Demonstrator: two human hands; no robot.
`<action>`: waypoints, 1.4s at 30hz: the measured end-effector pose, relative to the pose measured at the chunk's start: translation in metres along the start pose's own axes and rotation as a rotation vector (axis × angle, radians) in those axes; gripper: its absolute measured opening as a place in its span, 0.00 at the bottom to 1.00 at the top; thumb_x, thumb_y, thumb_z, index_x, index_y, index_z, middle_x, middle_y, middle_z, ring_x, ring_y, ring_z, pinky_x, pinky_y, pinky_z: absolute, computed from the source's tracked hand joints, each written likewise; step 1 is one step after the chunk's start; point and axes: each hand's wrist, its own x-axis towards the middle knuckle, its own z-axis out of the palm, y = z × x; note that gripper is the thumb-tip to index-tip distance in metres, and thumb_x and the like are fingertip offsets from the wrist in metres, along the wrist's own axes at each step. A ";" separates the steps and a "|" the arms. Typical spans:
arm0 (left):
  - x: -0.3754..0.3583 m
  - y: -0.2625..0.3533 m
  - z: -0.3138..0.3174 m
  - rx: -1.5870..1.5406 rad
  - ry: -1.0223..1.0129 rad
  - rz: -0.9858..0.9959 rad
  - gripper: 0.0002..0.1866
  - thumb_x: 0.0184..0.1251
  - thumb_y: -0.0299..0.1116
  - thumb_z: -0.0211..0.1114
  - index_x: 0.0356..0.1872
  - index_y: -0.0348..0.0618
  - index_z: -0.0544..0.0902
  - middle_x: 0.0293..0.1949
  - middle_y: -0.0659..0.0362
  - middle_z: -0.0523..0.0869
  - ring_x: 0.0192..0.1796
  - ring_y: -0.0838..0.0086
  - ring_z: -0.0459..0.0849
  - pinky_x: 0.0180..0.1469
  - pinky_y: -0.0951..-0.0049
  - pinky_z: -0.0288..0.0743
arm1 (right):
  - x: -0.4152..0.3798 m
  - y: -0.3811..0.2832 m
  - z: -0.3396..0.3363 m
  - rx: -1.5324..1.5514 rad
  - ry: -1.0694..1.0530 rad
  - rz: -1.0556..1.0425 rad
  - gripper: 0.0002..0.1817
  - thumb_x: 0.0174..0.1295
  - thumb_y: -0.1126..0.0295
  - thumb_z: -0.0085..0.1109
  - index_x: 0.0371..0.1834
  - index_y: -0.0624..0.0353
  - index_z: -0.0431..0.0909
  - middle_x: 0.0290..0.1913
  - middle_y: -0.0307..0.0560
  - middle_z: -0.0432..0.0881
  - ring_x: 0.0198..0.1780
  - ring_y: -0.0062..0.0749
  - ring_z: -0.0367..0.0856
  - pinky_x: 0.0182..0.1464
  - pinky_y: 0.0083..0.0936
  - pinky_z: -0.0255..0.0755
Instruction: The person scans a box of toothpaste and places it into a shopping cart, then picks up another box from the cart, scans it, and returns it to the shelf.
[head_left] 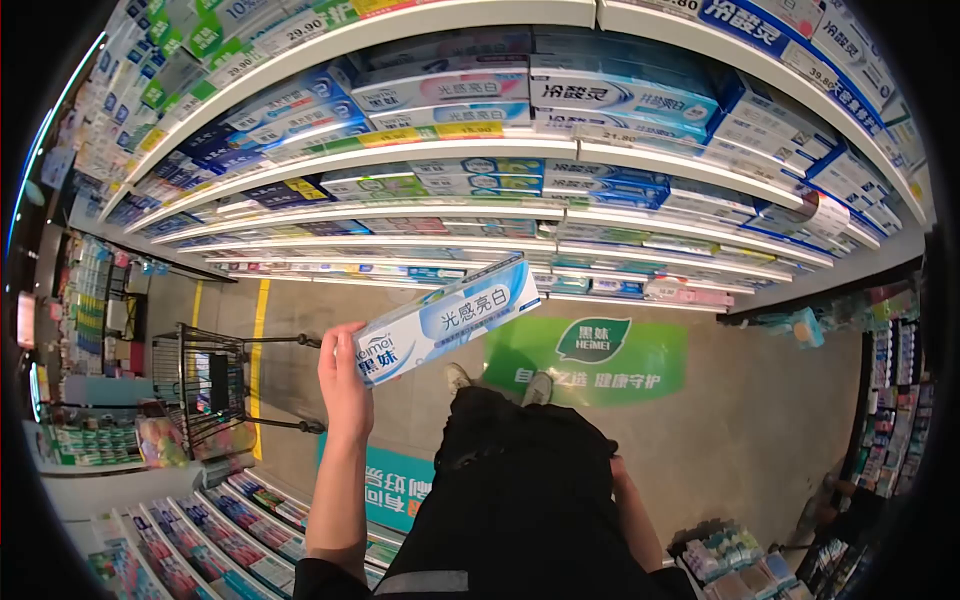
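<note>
Shelves: toothpaste shelves [500, 149] rose beyond the left grip [346, 375], crammed with cartons; the top rows ran off the round edge of the view.
Floor: the grey floor [760, 400] lay below the left grip.
Clothing: black clothing [520, 490] filled the space right of and below the left grip, blocking the floor there.
Cart: a black wire cart [218, 383] stood left of the left grip.
Packs: rows of packs [225, 540] lay below-left of it, small print unreadable.
Decal: a green floor decal [650, 370] spread to its right; a shoe [537, 388] covered part of the lettering.
Sign: a teal sign [400, 490] lay below it, upside down, partly behind the clothing.
Carton: a white-and-blue carton [450, 318] slanted up and right from the left grip, in front of the lowest shelves.
Left grip: pinched the carton's near end, hiding its edge; some digits were behind it.
Right grip: barely showed [619, 467] beside the clothing; its state could not be told.
</note>
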 end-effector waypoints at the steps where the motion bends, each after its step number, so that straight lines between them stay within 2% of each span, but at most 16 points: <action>1: 0.003 0.003 -0.003 0.026 -0.002 0.029 0.16 0.74 0.43 0.48 0.44 0.39 0.74 0.34 0.59 0.79 0.31 0.79 0.80 0.30 0.76 0.76 | -0.006 -0.007 0.000 0.005 0.009 0.025 0.26 0.51 0.56 0.64 0.35 0.76 0.78 0.32 0.50 0.82 0.34 0.30 0.80 0.34 0.30 0.72; 2: 0.008 0.005 -0.007 0.050 -0.009 0.055 0.16 0.74 0.43 0.48 0.44 0.39 0.74 0.34 0.59 0.79 0.32 0.79 0.79 0.31 0.77 0.76 | -0.007 -0.011 0.000 0.012 0.023 0.052 0.25 0.50 0.57 0.64 0.35 0.76 0.78 0.32 0.50 0.82 0.34 0.31 0.80 0.34 0.31 0.72; 5: 0.017 0.014 -0.007 0.113 -0.004 0.132 0.15 0.74 0.42 0.49 0.43 0.39 0.75 0.34 0.63 0.78 0.34 0.83 0.77 0.34 0.80 0.75 | 0.040 0.038 -0.008 -0.119 -0.081 -0.163 0.22 0.50 0.63 0.59 0.37 0.77 0.78 0.33 0.52 0.82 0.35 0.33 0.81 0.36 0.32 0.73; 6: 0.018 0.017 -0.005 0.104 -0.011 0.137 0.15 0.73 0.42 0.49 0.43 0.40 0.74 0.34 0.63 0.78 0.34 0.84 0.77 0.34 0.80 0.75 | 0.031 0.028 -0.006 0.004 0.012 -0.020 0.20 0.48 0.67 0.55 0.37 0.77 0.78 0.34 0.53 0.82 0.36 0.35 0.81 0.36 0.33 0.73; 9: 0.021 0.020 0.001 0.042 0.010 0.146 0.15 0.73 0.42 0.50 0.43 0.40 0.74 0.34 0.63 0.78 0.33 0.84 0.77 0.34 0.82 0.74 | 0.039 0.030 -0.002 0.066 0.024 0.004 0.20 0.48 0.68 0.54 0.37 0.77 0.78 0.34 0.54 0.82 0.36 0.36 0.82 0.36 0.33 0.73; 13: 0.018 0.035 0.018 0.030 0.052 0.138 0.16 0.73 0.43 0.49 0.44 0.39 0.73 0.33 0.60 0.79 0.31 0.81 0.80 0.29 0.79 0.77 | 0.011 -0.003 -0.003 0.053 0.013 0.033 0.21 0.48 0.65 0.59 0.38 0.77 0.78 0.34 0.55 0.82 0.36 0.38 0.82 0.38 0.33 0.74; 16: 0.016 0.038 0.022 0.023 0.032 0.152 0.16 0.73 0.43 0.48 0.44 0.39 0.73 0.33 0.59 0.79 0.30 0.80 0.81 0.26 0.77 0.78 | 0.018 0.002 -0.002 0.066 0.017 0.041 0.23 0.49 0.62 0.62 0.38 0.76 0.78 0.35 0.56 0.82 0.37 0.37 0.82 0.38 0.33 0.74; 22: 0.015 0.037 0.020 0.029 0.020 0.155 0.16 0.73 0.43 0.49 0.44 0.39 0.73 0.32 0.60 0.79 0.30 0.80 0.81 0.26 0.76 0.79 | 0.011 -0.003 -0.005 -0.013 0.047 0.058 0.25 0.51 0.59 0.63 0.40 0.75 0.79 0.37 0.56 0.83 0.39 0.38 0.83 0.39 0.33 0.74; 31: 0.015 0.035 0.014 -0.002 0.011 0.138 0.16 0.73 0.43 0.50 0.44 0.38 0.73 0.33 0.59 0.79 0.30 0.80 0.81 0.27 0.75 0.79 | 0.041 0.025 -0.006 -0.026 0.048 0.005 0.23 0.51 0.62 0.60 0.40 0.76 0.78 0.36 0.57 0.83 0.39 0.40 0.82 0.40 0.34 0.74; 36: 0.015 0.036 0.012 0.008 0.017 0.157 0.17 0.73 0.43 0.49 0.44 0.38 0.73 0.33 0.58 0.80 0.30 0.78 0.81 0.27 0.75 0.80 | 0.033 0.015 -0.006 0.005 0.039 0.030 0.22 0.50 0.63 0.60 0.40 0.75 0.78 0.36 0.57 0.83 0.38 0.40 0.82 0.40 0.34 0.73; 40: 0.015 0.037 0.008 0.068 0.042 0.163 0.16 0.73 0.43 0.48 0.44 0.38 0.74 0.34 0.59 0.78 0.34 0.78 0.79 0.31 0.75 0.78 | 0.030 0.010 -0.008 0.050 -0.005 0.054 0.23 0.50 0.63 0.59 0.42 0.74 0.78 0.37 0.57 0.82 0.39 0.39 0.82 0.40 0.35 0.73; 42: 0.025 0.019 -0.008 0.171 0.075 0.215 0.16 0.73 0.42 0.47 0.43 0.39 0.75 0.35 0.60 0.77 0.36 0.78 0.78 0.33 0.75 0.78 | 0.106 0.081 -0.013 -0.419 -0.129 -0.300 0.24 0.51 0.62 0.57 0.44 0.74 0.77 0.38 0.58 0.82 0.40 0.38 0.82 0.41 0.35 0.73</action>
